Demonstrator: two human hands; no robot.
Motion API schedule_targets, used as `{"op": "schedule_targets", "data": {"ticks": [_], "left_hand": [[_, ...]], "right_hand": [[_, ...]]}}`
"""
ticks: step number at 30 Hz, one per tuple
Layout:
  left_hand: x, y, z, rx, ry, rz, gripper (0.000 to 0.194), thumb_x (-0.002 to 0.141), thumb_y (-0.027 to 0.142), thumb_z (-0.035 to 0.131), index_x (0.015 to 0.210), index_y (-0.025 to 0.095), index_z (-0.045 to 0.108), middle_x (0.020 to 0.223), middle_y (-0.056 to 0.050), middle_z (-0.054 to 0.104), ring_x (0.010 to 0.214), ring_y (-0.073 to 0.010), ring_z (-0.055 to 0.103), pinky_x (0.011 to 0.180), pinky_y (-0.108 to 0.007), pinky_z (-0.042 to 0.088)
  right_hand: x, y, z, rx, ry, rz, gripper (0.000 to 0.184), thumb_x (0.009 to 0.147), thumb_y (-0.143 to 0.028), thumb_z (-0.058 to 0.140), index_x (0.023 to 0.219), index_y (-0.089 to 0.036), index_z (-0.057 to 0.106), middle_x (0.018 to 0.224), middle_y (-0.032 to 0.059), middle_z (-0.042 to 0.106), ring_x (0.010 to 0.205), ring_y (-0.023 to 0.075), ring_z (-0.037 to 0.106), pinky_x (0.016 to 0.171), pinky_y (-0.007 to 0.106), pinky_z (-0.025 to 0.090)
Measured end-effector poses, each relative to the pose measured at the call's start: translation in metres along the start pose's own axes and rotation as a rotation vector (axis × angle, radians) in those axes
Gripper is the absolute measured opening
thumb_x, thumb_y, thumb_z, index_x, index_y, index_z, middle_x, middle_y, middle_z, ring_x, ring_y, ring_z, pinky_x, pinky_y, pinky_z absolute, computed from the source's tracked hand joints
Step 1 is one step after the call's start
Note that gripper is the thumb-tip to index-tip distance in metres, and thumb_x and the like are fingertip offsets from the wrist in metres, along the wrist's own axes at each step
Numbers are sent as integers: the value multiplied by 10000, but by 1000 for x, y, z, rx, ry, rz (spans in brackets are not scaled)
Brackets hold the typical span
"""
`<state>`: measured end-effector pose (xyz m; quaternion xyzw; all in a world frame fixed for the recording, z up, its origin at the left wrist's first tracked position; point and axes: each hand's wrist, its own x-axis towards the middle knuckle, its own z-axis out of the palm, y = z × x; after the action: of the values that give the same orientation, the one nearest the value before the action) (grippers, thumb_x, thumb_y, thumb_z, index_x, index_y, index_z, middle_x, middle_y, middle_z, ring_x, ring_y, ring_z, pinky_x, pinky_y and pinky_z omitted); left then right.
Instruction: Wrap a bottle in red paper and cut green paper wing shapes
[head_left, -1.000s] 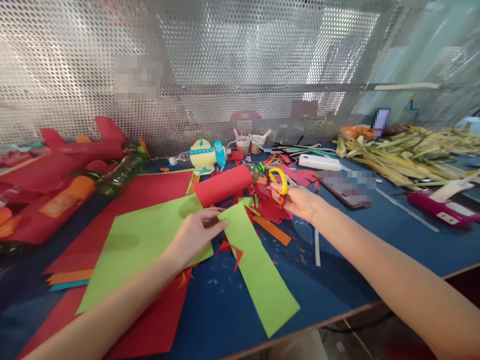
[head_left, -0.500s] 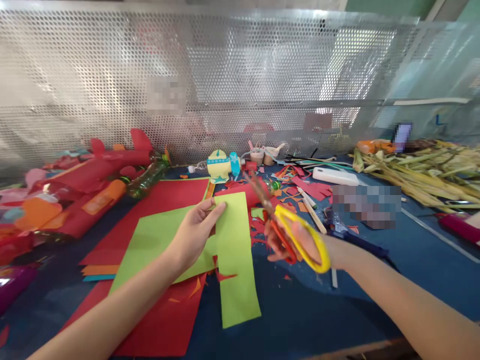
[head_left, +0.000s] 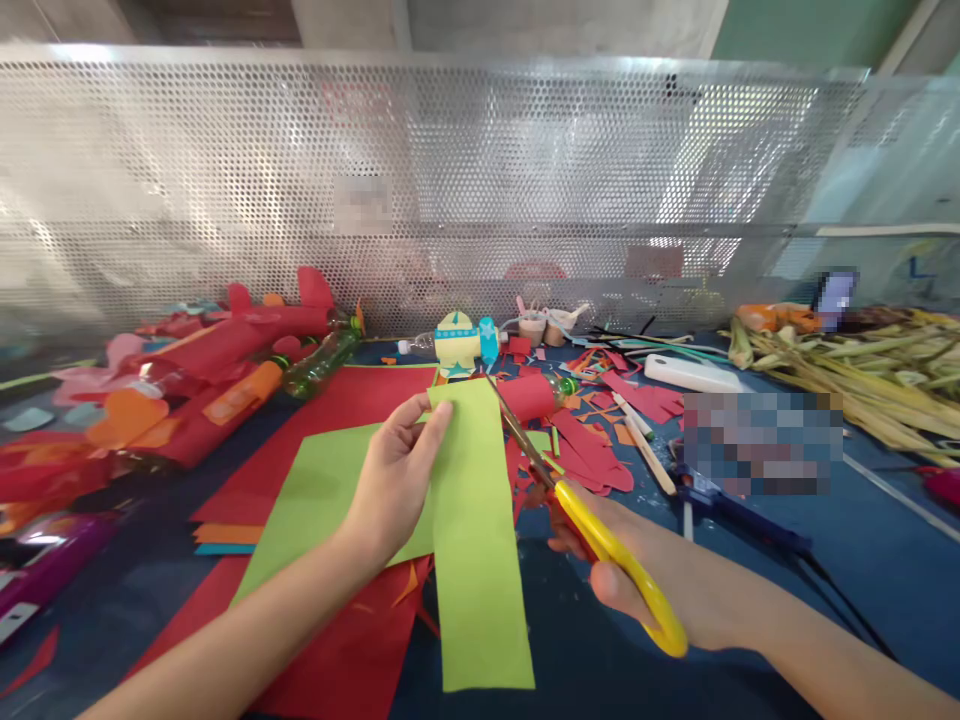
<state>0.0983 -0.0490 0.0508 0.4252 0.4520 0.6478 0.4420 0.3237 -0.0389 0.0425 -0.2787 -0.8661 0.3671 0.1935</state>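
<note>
A long strip of lime green paper (head_left: 480, 560) hangs upright from my left hand (head_left: 401, 470), its upper left edge pinched between thumb and fingers. In my right hand (head_left: 600, 540) are scissors (head_left: 607, 540) with yellow and red handles. Their blades point up and left, with the tip at the strip's upper right edge; I cannot tell whether it touches. Behind my left hand lies a larger green sheet (head_left: 322, 490) on red sheets (head_left: 300, 650), with orange and blue sheets showing at the left edge.
Paper-wrapped bottles (head_left: 247, 400) lie in a heap at the left. A yellow-and-blue decorated bottle (head_left: 456, 345) lies at the back, before a perforated metal screen (head_left: 480, 190). Red scraps (head_left: 592, 450), a dark blue glue gun (head_left: 742, 515) and dried stalks (head_left: 862, 370) are on the right.
The scissors have come closer to the strip, their tip now at its upper right edge. The strip is held higher toward me and a red scrap no longer shows across it. The view has shifted.
</note>
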Motion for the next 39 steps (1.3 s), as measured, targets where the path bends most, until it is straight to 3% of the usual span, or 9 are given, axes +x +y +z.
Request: {"op": "schedule_targets", "data": {"ticks": [5, 9, 12, 15, 21, 27, 34, 39], "left_hand": [[-1, 0, 0, 64, 8, -7, 308, 736, 437, 694, 905, 215, 564, 622, 28, 690, 509, -143, 654, 491, -217, 518], [-2, 0, 0, 112, 15, -6, 335, 730, 449, 691, 915, 212, 544, 602, 35, 666, 493, -138, 631, 459, -210, 495], [-3, 3, 1, 140, -50, 21, 363, 706, 405, 716, 958, 206, 546, 727, 14, 684, 589, -151, 653, 525, -233, 530], [-5, 5, 3, 182, -94, 22, 429, 658, 318, 758, 989, 224, 503, 759, 34, 656, 610, -137, 643, 549, -224, 540], [-1, 4, 2, 187, -148, -33, 411, 698, 288, 731, 951, 245, 409, 701, 54, 644, 585, -133, 645, 534, -220, 540], [3, 7, -1, 194, -193, -64, 454, 678, 265, 748, 941, 256, 378, 693, 59, 672, 572, -152, 661, 526, -253, 561], [5, 7, -2, 254, -192, -40, 475, 648, 243, 762, 901, 261, 360, 618, 89, 655, 506, -138, 642, 455, -211, 526], [5, 7, -2, 281, -184, -38, 467, 655, 257, 754, 888, 264, 349, 630, 76, 667, 499, -154, 649, 446, -227, 530]], "right_hand": [[3, -4, 0, 7, -58, -1, 704, 777, -746, 407, 1118, -141, 523, 903, 99, 557, 806, 231, 539, 780, 362, 484], [6, -6, 1, -5, -53, -7, 719, 768, -793, 311, 1018, -150, 513, 864, 79, 531, 704, 190, 486, 670, 333, 473], [7, -5, 1, 6, -57, 7, 742, 752, -825, 221, 921, -158, 497, 813, 58, 502, 663, 171, 439, 598, 309, 438], [9, -5, 1, 4, -59, 28, 701, 742, -829, 271, 862, -170, 478, 769, 41, 487, 638, 164, 425, 561, 297, 410], [9, 0, -5, -27, -128, 32, 687, 770, -787, 325, 962, -148, 485, 887, 103, 529, 741, 215, 506, 689, 363, 456], [5, 6, -4, -54, -111, 34, 602, 777, -727, 435, 986, -167, 505, 880, 82, 543, 744, 211, 528, 689, 351, 473], [6, 1, -5, -93, -174, 103, 747, 722, -847, 243, 918, -163, 471, 839, 79, 492, 671, 197, 470, 604, 345, 426], [10, -1, -4, -20, -136, 27, 745, 704, -864, 162, 825, -185, 446, 755, 20, 443, 594, 138, 359, 529, 282, 335]]}}
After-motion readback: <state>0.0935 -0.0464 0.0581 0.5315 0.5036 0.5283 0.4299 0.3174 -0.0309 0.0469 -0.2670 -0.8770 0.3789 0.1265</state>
